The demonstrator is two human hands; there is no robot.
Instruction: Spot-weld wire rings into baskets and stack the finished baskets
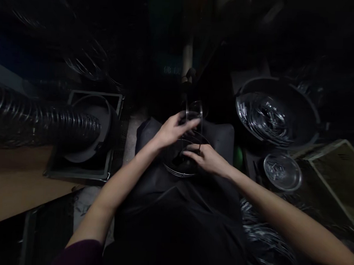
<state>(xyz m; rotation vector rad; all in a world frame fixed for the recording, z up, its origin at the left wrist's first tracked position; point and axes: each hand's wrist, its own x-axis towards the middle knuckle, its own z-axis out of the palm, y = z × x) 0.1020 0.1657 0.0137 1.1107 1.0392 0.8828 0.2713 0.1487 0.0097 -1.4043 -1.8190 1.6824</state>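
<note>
My left hand (174, 129) is over my lap, its fingers curled at a thin metal wire ring (201, 120) in front of the machine's head. Motion blurs its fingertips. Lower and to the right, my right hand (208, 158) has its thumb and fingers brought together close to the ring's lower part. What lies between those fingers is too dark and smeared to make out. Several more wire rings (179, 174) rest in a loose stack on the dark apron (173, 211) across my lap, just beneath both hands.
Ahead stands a machine with a pale vertical rod (187, 56). On the left, a long row of wire rings (41, 121) reaches a round tub (106, 125) in a crate (112, 160). At right are a large basin (305, 111) of metal pieces, a small bowl (295, 176) and a yellowish bin (337, 180).
</note>
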